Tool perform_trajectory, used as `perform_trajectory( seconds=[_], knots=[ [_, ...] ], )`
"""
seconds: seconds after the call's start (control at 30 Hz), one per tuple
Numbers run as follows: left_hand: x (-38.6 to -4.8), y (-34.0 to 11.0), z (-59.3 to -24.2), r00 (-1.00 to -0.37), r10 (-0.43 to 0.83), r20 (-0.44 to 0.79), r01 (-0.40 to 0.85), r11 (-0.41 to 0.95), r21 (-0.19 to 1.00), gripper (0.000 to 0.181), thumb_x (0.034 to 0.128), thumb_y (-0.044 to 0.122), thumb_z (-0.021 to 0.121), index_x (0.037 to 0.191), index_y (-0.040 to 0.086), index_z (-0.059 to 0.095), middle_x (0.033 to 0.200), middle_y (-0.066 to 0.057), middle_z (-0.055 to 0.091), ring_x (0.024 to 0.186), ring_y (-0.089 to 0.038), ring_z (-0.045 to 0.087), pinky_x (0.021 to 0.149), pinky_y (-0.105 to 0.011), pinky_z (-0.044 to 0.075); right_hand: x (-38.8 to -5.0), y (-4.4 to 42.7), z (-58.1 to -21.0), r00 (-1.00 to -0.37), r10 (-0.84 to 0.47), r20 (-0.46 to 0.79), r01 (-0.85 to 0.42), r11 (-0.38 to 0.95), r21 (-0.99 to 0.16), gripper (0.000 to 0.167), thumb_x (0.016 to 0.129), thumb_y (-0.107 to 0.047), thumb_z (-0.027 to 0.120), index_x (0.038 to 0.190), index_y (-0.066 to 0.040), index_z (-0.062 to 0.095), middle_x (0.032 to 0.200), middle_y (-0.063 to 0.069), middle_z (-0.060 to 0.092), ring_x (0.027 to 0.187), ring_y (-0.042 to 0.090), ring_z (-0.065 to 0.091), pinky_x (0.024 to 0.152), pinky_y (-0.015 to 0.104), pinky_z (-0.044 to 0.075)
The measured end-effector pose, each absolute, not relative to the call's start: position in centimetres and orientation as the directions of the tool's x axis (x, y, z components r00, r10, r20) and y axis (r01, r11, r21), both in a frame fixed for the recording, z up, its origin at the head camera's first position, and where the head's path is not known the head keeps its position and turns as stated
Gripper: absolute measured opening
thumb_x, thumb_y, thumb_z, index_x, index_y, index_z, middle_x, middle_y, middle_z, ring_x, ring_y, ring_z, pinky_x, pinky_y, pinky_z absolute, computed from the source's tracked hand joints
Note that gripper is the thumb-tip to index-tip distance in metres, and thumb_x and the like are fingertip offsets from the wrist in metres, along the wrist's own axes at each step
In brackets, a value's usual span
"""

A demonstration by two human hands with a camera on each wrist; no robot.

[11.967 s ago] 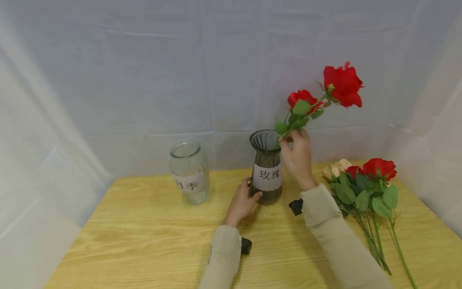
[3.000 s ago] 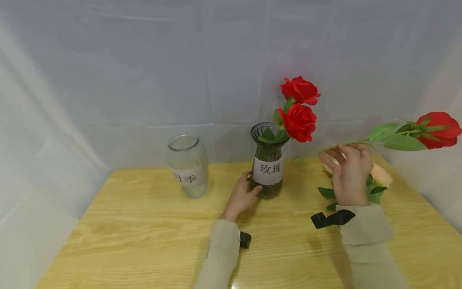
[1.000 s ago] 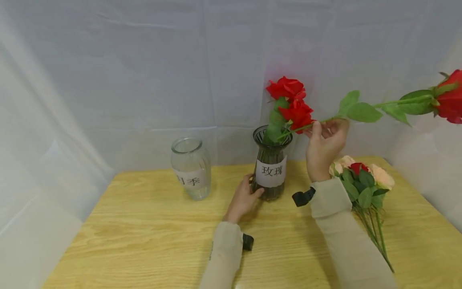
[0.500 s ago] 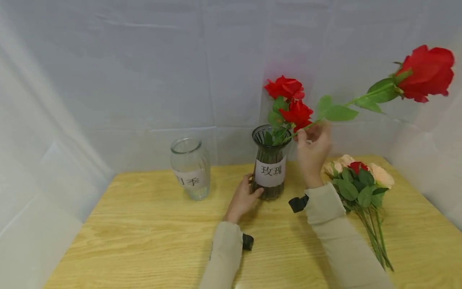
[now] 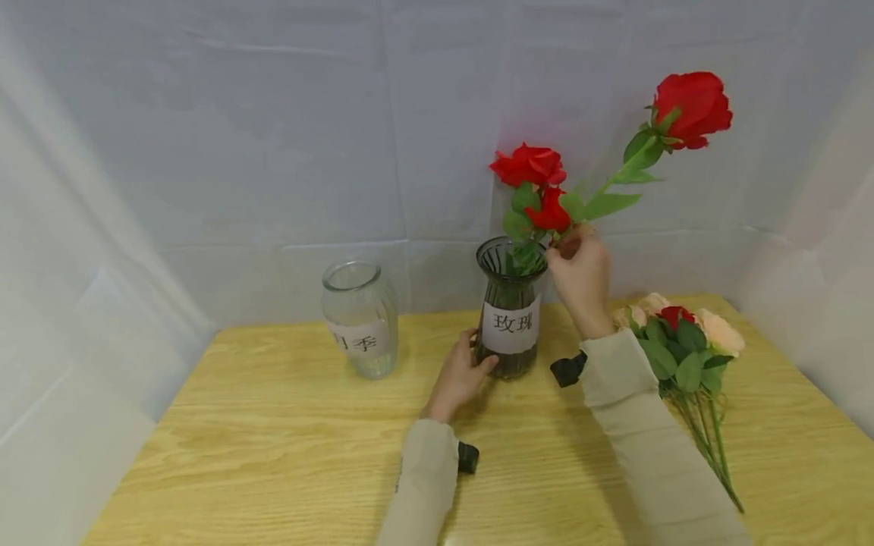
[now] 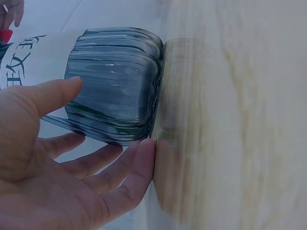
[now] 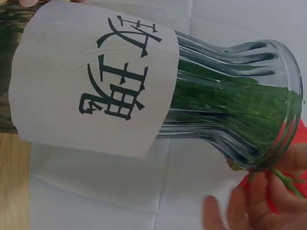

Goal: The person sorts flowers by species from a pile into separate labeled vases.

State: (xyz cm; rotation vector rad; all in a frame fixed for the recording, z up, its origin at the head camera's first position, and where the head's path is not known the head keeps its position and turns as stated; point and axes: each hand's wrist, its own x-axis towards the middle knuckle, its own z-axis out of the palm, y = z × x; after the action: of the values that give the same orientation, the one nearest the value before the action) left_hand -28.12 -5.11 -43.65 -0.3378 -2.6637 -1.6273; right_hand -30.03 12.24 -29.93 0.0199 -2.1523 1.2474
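The dark glass vase [image 5: 508, 292] with a white label stands upright, two red flowers [image 5: 529, 165] in its mouth. My left hand [image 5: 456, 379] grips the vase low down; in the left wrist view, thumb and fingers lie around its base [image 6: 115, 81]. At the vase's rim, my right hand [image 5: 583, 277] pinches the stem of another red flower [image 5: 693, 110], whose bloom leans up to the right. Seen from the right wrist, the fingers of the right hand [image 7: 264, 201] are beside the rim [image 7: 295, 96] and green stems show through the glass.
A clear glass vase [image 5: 362, 322] with a white label stands left of the dark one. On the table's right side lies a bunch of peach flowers [image 5: 720, 332] with one red flower [image 5: 676, 315], stems toward the front. White cloth [image 5: 273, 152] hangs behind the wooden table [image 5: 287, 455].
The right hand has brought a red flower from the right to the vase and tilted its bloom upward and left. The left hand has stayed on the vase. Fewer red flowers lie in the bunch.
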Motion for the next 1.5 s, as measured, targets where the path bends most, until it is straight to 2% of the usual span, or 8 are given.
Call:
perform_trajectory(
  seconds=[0.13,0.33,0.47,0.7,0.87,1.1,1.4,1.5],
  knots=[
    [-28.1,-5.1,-43.7,-0.978,0.181,0.108,0.178,0.437,0.882,0.059,0.1010,0.014,0.064,0.150,-0.005,0.037,0.144,-0.030,0.048,0.111,-0.037,0.057,0.097,-0.053,0.047,-30.2,12.9,-29.2,-0.890,0.114,0.442,-0.267,0.656,-0.706,0.010,0.092,-0.002,0.053,0.084,0.002,0.059,0.068,0.010,0.053,0.059,0.025,0.045,0.058,0.037,0.036],
    [-28.1,-5.1,-43.6,-0.978,0.177,0.113,0.181,0.436,0.882,0.059,0.1008,0.014,0.064,0.149,-0.005,0.037,0.143,-0.030,0.049,0.112,-0.037,0.057,0.097,-0.053,0.047,-29.4,14.8,-27.2,-0.964,-0.094,0.247,-0.247,0.654,-0.715,0.029,0.100,-0.015,0.058,0.120,0.006,0.055,0.093,0.015,0.060,0.080,0.029,0.058,0.069,0.040,0.047],
    [-28.2,-5.1,-43.6,-0.975,0.180,0.132,0.200,0.440,0.875,0.059,0.0998,0.013,0.065,0.148,-0.007,0.038,0.142,-0.030,0.050,0.109,-0.036,0.057,0.096,-0.053,0.047,-28.9,16.1,-27.4,-0.964,-0.098,0.248,-0.265,0.470,-0.842,0.025,0.100,-0.014,0.063,0.110,0.006,0.052,0.081,0.004,0.059,0.075,0.017,0.060,0.071,0.030,0.052],
    [-28.1,-5.0,-43.7,-0.974,0.180,0.139,0.206,0.441,0.874,0.058,0.0993,0.011,0.066,0.147,-0.007,0.039,0.141,-0.031,0.051,0.108,-0.036,0.057,0.096,-0.053,0.047,-28.2,17.7,-28.7,-0.966,0.013,0.257,-0.255,0.092,-0.963,0.036,0.100,-0.009,0.062,0.131,0.005,0.050,0.087,-0.006,0.067,0.075,0.010,0.066,0.075,0.023,0.058],
    [-28.1,-5.0,-43.6,-0.975,0.184,0.127,0.198,0.442,0.875,0.058,0.1000,0.012,0.065,0.148,-0.007,0.038,0.142,-0.030,0.050,0.111,-0.036,0.057,0.097,-0.053,0.047,-28.4,17.6,-28.9,-0.932,0.156,0.327,-0.341,-0.072,-0.937,0.017,0.101,-0.022,0.066,0.096,-0.006,0.063,0.083,0.002,0.066,0.070,0.015,0.064,0.072,0.023,0.058],
    [-28.1,-4.9,-43.6,-0.974,0.184,0.131,0.201,0.441,0.875,0.059,0.0996,0.012,0.065,0.148,-0.008,0.038,0.141,-0.031,0.050,0.109,-0.036,0.058,0.095,-0.053,0.048,-29.9,16.0,-28.6,-0.886,0.279,0.371,-0.363,0.081,-0.928,0.020,0.099,-0.015,0.068,0.081,-0.007,0.066,0.069,-0.006,0.061,0.060,0.007,0.062,0.066,0.019,0.057],
    [-28.3,-5.1,-43.7,-0.973,0.187,0.137,0.209,0.448,0.870,0.060,0.0997,0.012,0.065,0.148,-0.008,0.037,0.141,-0.031,0.050,0.108,-0.037,0.058,0.095,-0.053,0.048,-31.1,14.2,-28.7,-0.859,0.227,0.459,-0.343,0.411,-0.845,0.031,0.099,-0.011,0.065,0.072,0.001,0.056,0.059,-0.008,0.048,0.060,0.009,0.055,0.059,0.022,0.046],
    [-28.2,-5.1,-43.7,-0.974,0.180,0.138,0.207,0.451,0.868,0.059,0.0996,0.012,0.065,0.148,-0.008,0.038,0.140,-0.031,0.051,0.105,-0.035,0.057,0.094,-0.053,0.048,-31.3,14.4,-28.8,-0.880,0.186,0.438,-0.333,0.416,-0.846,0.033,0.099,-0.010,0.064,0.070,0.002,0.055,0.058,-0.008,0.048,0.057,0.008,0.056,0.058,0.023,0.046]
  ],
)
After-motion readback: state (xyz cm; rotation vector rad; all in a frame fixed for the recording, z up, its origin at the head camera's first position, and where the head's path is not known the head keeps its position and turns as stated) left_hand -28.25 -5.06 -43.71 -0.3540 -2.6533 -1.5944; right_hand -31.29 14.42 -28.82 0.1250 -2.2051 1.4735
